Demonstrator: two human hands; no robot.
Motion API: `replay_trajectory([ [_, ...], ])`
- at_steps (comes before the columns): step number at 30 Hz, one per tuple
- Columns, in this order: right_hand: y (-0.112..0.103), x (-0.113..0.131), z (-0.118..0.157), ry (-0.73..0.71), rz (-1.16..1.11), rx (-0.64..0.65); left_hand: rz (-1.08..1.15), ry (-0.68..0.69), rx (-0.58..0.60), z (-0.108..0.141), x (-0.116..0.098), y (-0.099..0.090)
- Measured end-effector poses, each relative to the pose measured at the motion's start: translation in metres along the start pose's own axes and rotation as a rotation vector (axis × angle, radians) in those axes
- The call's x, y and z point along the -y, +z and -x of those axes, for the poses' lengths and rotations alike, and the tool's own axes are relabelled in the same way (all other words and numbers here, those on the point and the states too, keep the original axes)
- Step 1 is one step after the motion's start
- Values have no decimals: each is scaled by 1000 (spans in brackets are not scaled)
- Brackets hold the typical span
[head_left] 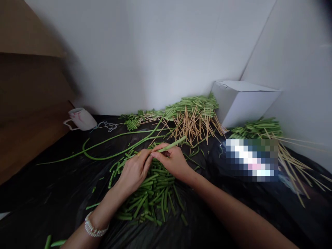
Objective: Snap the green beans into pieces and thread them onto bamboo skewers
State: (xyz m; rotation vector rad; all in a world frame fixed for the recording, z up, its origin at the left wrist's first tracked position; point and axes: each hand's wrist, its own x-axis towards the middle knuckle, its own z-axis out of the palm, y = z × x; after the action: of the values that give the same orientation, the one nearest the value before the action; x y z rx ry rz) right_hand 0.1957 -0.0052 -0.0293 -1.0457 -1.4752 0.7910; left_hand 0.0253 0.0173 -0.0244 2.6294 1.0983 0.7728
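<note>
Green stem: here we have it, a short pale-green stem (173, 144) held aslant in both our hands, just above the heap of cut pieces (155, 193).
Left fingers: pressed together on our left hand (135, 169), pinching at the stem's lower end.
Right fingers: curled in on our right hand (175, 160), pinching the stem by thumb and forefinger, its upper end poking free.
Handling tip: we'd judge a light, close grip best, hands near each other, so the stem neither bends nor bruises.
White mug: over on the left, the mug (85, 120) stands on the black sheet (202, 221); a thin stick shows by its rim, but its contents we can't make out.
White box: back right, the box (241, 100) looks closed, so its inside is hidden from us; green bundles with thin sticks (192, 124) lie beside it.
</note>
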Motion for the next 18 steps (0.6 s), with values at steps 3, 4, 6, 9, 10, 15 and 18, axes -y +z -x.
replay_trajectory([
  [3,-1,3,2,-87,90,25,-48,42,-18,0,-2,1],
  [4,-1,4,2,-106,115,46,-64,49,-21,0,-3,1],
  [6,-2,6,3,-117,151,83,-96,63,-27,-1,-5,1],
  [9,-2,8,5,-123,162,114,-164,86,-48,-1,-7,-1],
  [10,-1,9,6,-130,161,119,-191,92,-59,-1,-8,-2],
  [15,3,14,11,-76,65,135,-165,67,-133,1,-12,-7],
  [18,7,17,13,49,-135,172,82,-29,-91,2,-17,-9],
])
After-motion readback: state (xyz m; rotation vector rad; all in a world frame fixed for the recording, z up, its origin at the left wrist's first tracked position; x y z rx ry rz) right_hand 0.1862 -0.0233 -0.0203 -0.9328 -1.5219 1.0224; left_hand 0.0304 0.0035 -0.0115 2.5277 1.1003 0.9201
